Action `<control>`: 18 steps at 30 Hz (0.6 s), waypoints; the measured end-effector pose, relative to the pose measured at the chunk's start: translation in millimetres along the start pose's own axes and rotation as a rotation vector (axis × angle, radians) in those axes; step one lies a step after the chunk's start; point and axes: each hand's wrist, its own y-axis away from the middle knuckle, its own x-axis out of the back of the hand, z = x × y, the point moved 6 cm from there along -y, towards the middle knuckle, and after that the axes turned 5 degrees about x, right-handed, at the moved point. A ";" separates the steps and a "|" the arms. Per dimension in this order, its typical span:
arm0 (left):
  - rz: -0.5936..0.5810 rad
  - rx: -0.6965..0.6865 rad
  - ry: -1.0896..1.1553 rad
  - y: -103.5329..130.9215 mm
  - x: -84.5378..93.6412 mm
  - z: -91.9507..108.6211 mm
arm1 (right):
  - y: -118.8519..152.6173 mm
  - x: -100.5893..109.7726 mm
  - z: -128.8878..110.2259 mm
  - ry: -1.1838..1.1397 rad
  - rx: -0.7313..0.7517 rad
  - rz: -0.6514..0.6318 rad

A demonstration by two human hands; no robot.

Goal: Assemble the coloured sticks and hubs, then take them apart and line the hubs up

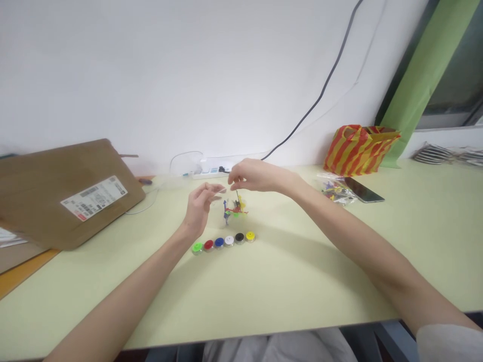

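Note:
My left hand [202, 203] is closed, its fingertips pinching a thin white piece [221, 191]. Above a small colourful plastic assembly [236, 210] hangs my right hand [251, 176], its fingers bent down and pressed together round the top of a thin dark stick [237, 194]. The assembly has blue, red, green, black and yellow parts and stands on the table. In front of it runs a row of small round jars with coloured lids, among them a green one [197, 248], a blue one [219, 243] and a yellow one [250, 236].
A large cardboard package [68, 196] lies at the left. At the back are a white power strip [207, 173] and a black cable [320, 95]. To the right are a striped bag [354, 151], a clear bag of coloured pieces [337, 192] and a phone [364, 190].

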 end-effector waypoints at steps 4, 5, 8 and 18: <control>0.003 -0.032 0.019 -0.7 1.7 1.9 | 1.1 -5.7 8.2 -0.049 -0.056 -0.072; 0.009 -0.054 -0.014 -0.4 1.8 3.6 | 1.5 -6.8 10.0 -0.065 -0.061 -0.086; 0.009 -0.127 -0.204 2.4 -1.8 8.5 | 1.9 -9.5 15.5 -0.080 -0.042 -0.097; -0.017 -0.190 -0.427 5.5 -9.4 2.2 | 10.1 -3.6 41.0 -0.072 -0.143 -0.023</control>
